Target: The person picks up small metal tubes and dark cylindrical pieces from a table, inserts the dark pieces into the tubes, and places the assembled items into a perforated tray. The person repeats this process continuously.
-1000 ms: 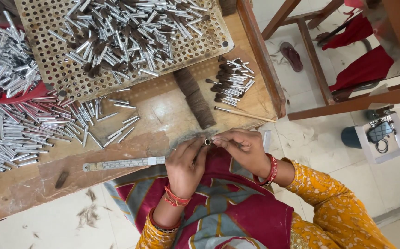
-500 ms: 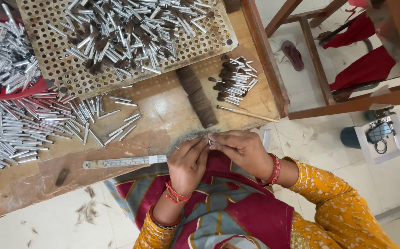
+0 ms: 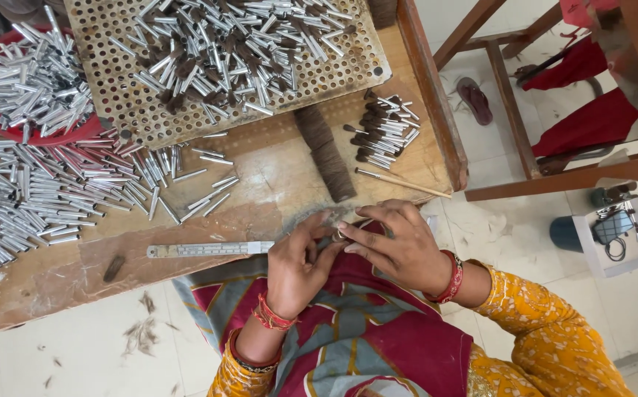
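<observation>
A red bowl (image 3: 76, 131), cut off at the left edge, brims with silver metal tubes (image 3: 28, 81); a perforated tray (image 3: 124, 103) carries another heap, too many to count. At the table's (image 3: 39, 279) near edge, the left hand (image 3: 300, 268) and right hand (image 3: 400, 246) meet, fingertips pinched together on one small tube (image 3: 339, 236), mostly hidden. One ruler (image 3: 208, 249) lies just beside them.

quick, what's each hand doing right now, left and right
Left hand: fingers pinched on a small metal piece at the table edge.
Right hand: fingertips closed on the same piece from the other side.
</observation>
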